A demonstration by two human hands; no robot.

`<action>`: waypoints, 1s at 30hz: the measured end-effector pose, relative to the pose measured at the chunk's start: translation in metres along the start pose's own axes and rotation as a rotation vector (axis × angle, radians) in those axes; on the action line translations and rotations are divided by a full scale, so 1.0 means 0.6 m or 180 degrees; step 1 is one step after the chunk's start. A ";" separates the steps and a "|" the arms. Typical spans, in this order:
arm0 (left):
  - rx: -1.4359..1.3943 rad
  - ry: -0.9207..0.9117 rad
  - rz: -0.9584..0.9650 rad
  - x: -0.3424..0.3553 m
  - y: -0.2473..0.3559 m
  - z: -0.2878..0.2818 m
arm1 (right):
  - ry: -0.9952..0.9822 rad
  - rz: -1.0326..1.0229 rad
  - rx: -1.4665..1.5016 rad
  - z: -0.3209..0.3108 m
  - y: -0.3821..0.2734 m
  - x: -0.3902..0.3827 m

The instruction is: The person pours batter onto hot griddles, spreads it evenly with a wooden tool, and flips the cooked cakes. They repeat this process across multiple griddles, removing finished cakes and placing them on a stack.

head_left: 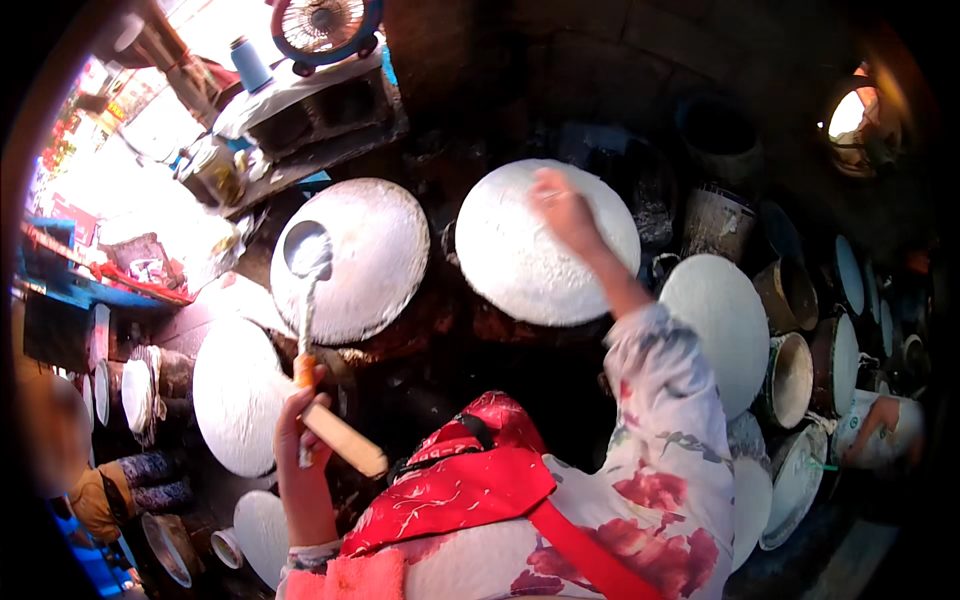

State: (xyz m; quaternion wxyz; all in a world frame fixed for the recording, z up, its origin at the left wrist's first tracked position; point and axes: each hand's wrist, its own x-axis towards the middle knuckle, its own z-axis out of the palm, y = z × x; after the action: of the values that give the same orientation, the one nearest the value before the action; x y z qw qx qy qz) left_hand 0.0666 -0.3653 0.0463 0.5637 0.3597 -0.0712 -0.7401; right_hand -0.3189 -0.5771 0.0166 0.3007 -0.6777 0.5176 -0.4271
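Observation:
My left hand [298, 425] is closed round the handle of a metal ladle [307, 250] and a flat wooden handle [345, 441], whose other end I cannot make out. The ladle's bowl, smeared with white, is over a round, white-coated disc [375, 255]. To the right is a second white disc [500, 245] with a lumpy, domed surface. Over its upper right part my right hand [565, 208] has its fingers drawn together; they look slightly blurred, and anything between them is too small to tell. Whether they touch the surface is unclear.
More white discs stand close by, left [235, 395] and right [715, 325]. Several pots and drums crowd the right, including an open pot [790, 380]. A small fan [325, 25] and a blue thread cone [250, 65] sit on a block stand at the upper left.

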 end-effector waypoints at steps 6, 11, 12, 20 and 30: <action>-0.0881 0.0200 -0.0109 0.134 0.040 0.084 | 0.0462 0.2159 -0.1716 -0.226 0.569 0.213; -0.1134 0.0639 0.0292 0.200 0.036 0.136 | -0.0628 0.2310 -0.1534 -0.240 0.787 0.296; -0.1107 0.0766 0.0372 0.207 0.035 0.142 | -0.0690 0.2322 -0.1388 -0.227 0.806 0.316; -0.1105 0.0566 0.0354 0.244 0.044 0.130 | 0.0139 0.2337 -0.0954 -0.206 0.904 0.324; -0.1233 0.0491 0.0418 0.199 0.098 0.077 | 0.0872 -0.0004 -0.0283 -0.102 0.324 0.400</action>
State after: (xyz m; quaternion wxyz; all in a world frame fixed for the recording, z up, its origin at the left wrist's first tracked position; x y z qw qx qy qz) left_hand 0.0719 -0.5056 0.0563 0.6731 0.2948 0.0924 -0.6719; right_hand -0.4361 -0.8601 -0.0564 0.1967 -0.6260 0.5718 -0.4924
